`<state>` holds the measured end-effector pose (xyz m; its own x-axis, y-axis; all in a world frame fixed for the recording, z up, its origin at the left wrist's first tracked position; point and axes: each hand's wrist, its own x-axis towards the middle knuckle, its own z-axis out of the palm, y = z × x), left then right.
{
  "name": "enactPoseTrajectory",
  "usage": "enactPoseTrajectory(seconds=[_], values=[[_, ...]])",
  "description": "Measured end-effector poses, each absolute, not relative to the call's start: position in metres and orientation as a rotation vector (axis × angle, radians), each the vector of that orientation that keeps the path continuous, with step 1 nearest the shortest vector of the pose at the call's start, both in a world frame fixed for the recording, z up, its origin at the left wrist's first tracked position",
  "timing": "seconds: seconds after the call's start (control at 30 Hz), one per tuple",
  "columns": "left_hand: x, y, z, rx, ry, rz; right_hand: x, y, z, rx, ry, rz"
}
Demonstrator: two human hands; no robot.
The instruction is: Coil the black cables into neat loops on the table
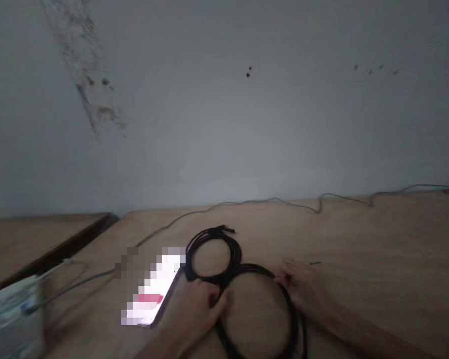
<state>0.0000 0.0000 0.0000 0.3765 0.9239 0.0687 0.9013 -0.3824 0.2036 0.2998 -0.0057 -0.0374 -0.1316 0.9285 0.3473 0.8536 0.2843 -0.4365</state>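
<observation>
Your table [377,234] gave the black cable [251,268] a broad surface, and the coils seemed best handled flat against it. The larger loop [295,321] lay nearest you; its strands probably called for light, even tension, so that the turns sat together without kinking. The smaller loop [237,252] lay just beyond and touched it, and a firm pinch where the two met would likely have stopped one from dragging the other. Your left hand [198,304] angled in from the lower left, knuckles up, thumb and fingers seemingly closed on the cable near that meeting point. Your right hand [295,284] angled in from the lower right, fingers curled and apparently pinching the larger loop's upper right side. The cable ends [224,229] lay atop the smaller loop's far side, apart from both hands
</observation>
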Motion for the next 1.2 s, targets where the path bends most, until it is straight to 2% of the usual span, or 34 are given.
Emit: enactPoseTrajectory(seconds=[0.2,0.67,0.9,1.2], values=[[0.003,-0.002,0.003,2.472,1.696,0.270,0.299,-0.005,-0.033,-1.464,-2.001,0.390],[0.004,-0.006,0.009,2.471,1.693,0.259,0.297,-0.012,-0.018,-1.454,-1.845,0.599],[0.004,-0.005,0.008,2.472,1.690,0.240,0.298,-0.012,-0.009,-1.442,-1.797,0.687],[0.001,-0.002,0.004,2.475,1.691,0.266,0.312,-0.007,-0.006,-1.340,-1.994,0.684]])
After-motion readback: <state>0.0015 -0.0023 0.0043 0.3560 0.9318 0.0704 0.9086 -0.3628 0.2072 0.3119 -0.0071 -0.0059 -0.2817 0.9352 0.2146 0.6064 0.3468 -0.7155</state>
